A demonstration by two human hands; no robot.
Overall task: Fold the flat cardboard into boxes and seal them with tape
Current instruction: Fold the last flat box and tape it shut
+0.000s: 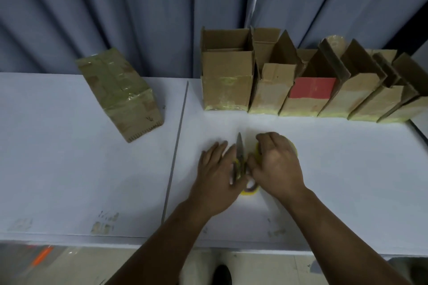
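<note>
A pair of scissors (239, 148) with yellow handles lies on the white table (92, 169), blades pointing away from me. My left hand (217, 176) holds the scissors by the handles, fingers mostly straight along them. My right hand (275, 164) curls over a yellowish roll of tape (256, 154), which it mostly hides. A flat stack of taped cardboard (120, 92) rests tilted at the back left. A row of several folded open-topped boxes (227, 81) stands along the back right; one of them has a red panel (312, 88).
Grey curtains (115, 7) hang behind the table. A dark seam (178, 146) runs between two table tops. The front edge is close to my body, with the floor and a dark shoe (222, 273) below.
</note>
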